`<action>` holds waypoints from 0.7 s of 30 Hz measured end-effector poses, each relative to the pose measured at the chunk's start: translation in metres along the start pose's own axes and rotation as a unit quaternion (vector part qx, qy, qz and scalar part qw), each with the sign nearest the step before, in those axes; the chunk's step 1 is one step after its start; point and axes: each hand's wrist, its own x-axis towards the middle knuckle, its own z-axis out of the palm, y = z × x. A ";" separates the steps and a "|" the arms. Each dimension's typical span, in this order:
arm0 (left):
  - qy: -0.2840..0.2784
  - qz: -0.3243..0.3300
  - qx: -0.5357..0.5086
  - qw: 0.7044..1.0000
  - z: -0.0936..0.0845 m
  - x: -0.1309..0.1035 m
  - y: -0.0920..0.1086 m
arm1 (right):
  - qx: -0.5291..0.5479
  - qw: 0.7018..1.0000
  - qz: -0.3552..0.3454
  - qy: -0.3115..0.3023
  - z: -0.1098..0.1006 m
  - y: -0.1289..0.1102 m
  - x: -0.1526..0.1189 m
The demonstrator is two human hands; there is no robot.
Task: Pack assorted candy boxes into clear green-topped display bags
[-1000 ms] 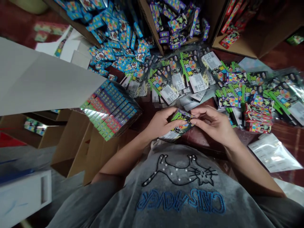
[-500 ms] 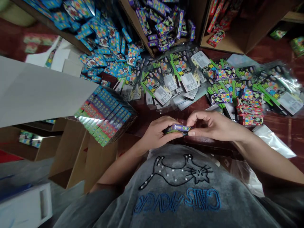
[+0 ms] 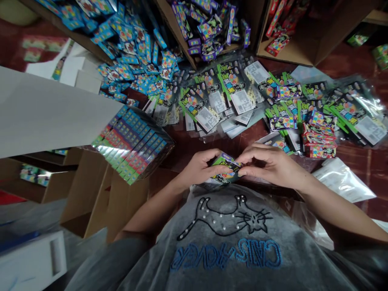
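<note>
Black-and-green packet [image 3: 226, 176] tipped face-up; half a second ago mostly its purple edge showed.
Left hand [image 3: 200, 167] grasps it just in front of the grey shirt [image 3: 224, 220], right hand [image 3: 269, 165] pinches its right end; judged: handling continues, neither hand free. Dark red tabletop [image 3: 186, 146]: flat pouches [image 3: 239, 87] beyond the hands, red packets [image 3: 319, 141] piled to the right. Room: open carton [image 3: 325, 38] at far right, blue packets [image 3: 130, 50] heaped far left.

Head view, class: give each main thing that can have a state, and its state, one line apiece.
packet, held, printed side showing
left hand, gripping packet
right hand, pinching packet's edge
blue boxes, heaped loosely
purple boxes, jumbled
carton of red boxes, open
red packs, stacked
</note>
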 end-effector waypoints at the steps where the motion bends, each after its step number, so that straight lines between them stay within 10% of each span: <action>1: 0.000 0.004 0.003 1.000 0.002 -0.001 -0.001 | 0.008 1.000 0.005 -0.004 0.001 0.000 -0.001; 12: -0.061 0.041 0.049 0.996 0.012 -0.001 -0.009 | 0.050 0.993 0.035 -0.098 -0.001 0.005 -0.012; 21: -0.034 0.012 0.023 0.999 0.011 0.004 -0.010 | 0.028 0.999 0.023 0.017 0.012 0.011 -0.024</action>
